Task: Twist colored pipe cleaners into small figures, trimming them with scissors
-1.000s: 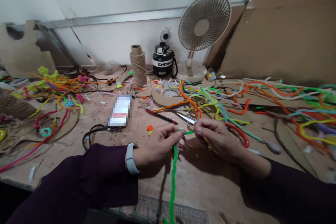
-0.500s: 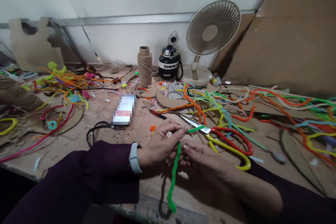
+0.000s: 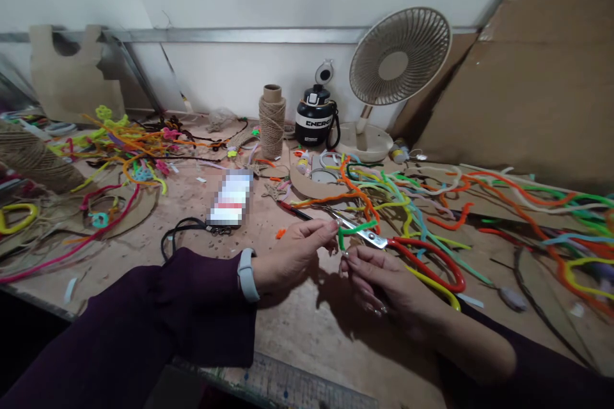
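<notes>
- Bending the green fuzzy stem (image 3: 361,227) appears to be the step in hand; it is held above the tabletop (image 3: 288,335), near the scissors (image 3: 378,241).
- Left hand (image 3: 293,259): fingers pinched on the stem's bend, one short end jutting out.
- Right hand (image 3: 391,286): fingertips nipping the part below.
- Any further turn would call for a steady left pinch.

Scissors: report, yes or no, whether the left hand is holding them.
No, the left hand pinches the green pipe cleaner, while the scissors lie on the table.
</notes>
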### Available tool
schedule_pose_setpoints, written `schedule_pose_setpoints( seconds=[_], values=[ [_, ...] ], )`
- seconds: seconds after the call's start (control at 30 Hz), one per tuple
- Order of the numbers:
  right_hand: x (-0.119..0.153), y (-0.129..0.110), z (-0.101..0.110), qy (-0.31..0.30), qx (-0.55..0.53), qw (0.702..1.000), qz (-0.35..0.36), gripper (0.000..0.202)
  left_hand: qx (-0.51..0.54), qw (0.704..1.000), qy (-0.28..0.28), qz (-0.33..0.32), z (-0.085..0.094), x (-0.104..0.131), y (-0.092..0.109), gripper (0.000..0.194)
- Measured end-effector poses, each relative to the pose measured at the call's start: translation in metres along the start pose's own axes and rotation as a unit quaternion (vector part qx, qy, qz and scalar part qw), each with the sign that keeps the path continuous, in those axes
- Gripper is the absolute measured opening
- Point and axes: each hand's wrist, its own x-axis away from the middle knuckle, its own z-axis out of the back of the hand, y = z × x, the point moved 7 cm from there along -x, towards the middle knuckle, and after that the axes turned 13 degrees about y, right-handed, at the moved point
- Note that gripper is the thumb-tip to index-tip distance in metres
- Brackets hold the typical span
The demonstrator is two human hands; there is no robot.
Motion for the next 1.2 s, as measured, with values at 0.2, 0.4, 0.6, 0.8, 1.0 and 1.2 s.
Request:
schedule_pose_setpoints(
  seconds=[0.2,0.4,0.6,0.8,1.0,1.2],
  values=[
    [-0.001,0.0,0.0,-0.002,-0.026,1.0,-0.011,0.027,-0.22,0.96,0.022,-0.174,0.001,0.005,0.028,0.04],
    [0.0,0.004,0.0,-0.011,-0.024,0.999,-0.019,0.026,-0.318,0.915,-0.009,-0.249,-0.005,0.01,0.036,0.025],
    [0.0,0.001,-0.001,0.003,0.005,1.0,0.011,0.034,-0.257,0.944,-0.04,-0.203,-0.007,0.009,0.029,0.027],
    [-0.005,-0.012,0.009,0.001,0.103,0.992,0.076,0.038,-0.068,0.99,-0.122,0.008,-0.015,0.008,0.008,0.047],
    [0.002,-0.052,0.013,0.034,0.288,0.927,0.24,0.03,-0.049,0.978,-0.163,0.122,-0.013,0.014,-0.005,0.043],
    [0.002,-0.052,0.009,-0.026,0.287,0.934,0.209,0.032,-0.067,0.961,-0.225,0.143,-0.014,0.018,-0.01,0.037]
  ],
)
